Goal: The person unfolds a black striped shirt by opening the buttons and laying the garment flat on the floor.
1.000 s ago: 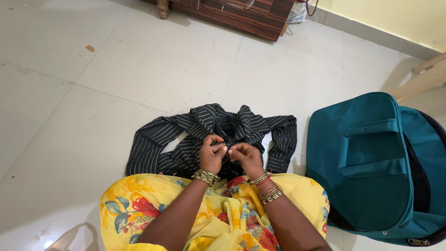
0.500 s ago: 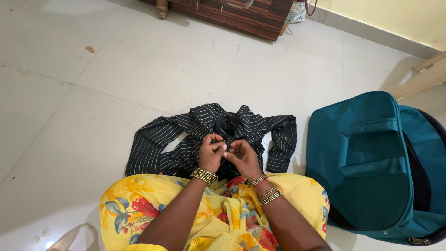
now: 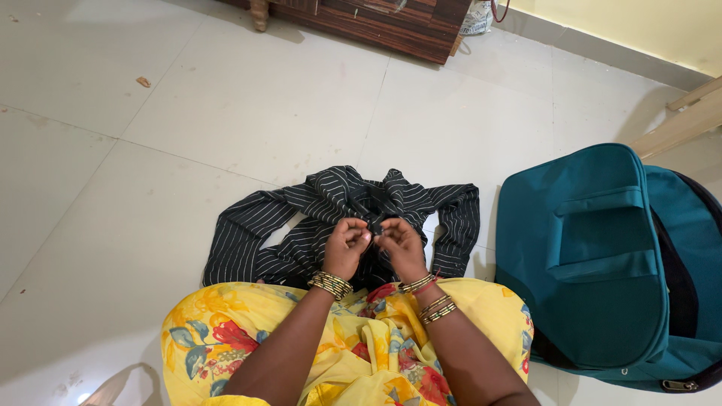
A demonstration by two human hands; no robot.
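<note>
— Pale tiled floor [image 3: 226, 113]; what lies on it?
— A black striped shirt [image 3: 331, 203], spread left of the teal bag [image 3: 594, 263].
— The hands?
— Left hand [image 3: 344, 249] and right hand [image 3: 401, 244] both pinch the shirt's front, seemingly working a button.
— Next?
— Probably steady fingertips on the placket.

I sit on a floor of large pale glossy tiles [image 3: 226, 98], lightly scuffed. Ahead, the base of a dark wooden cabinet [image 3: 376, 19] stands near a yellow wall [image 3: 639, 22] with a grey skirting [image 3: 602, 53]. Pale wooden slats [image 3: 681, 124] lean at right.
</note>
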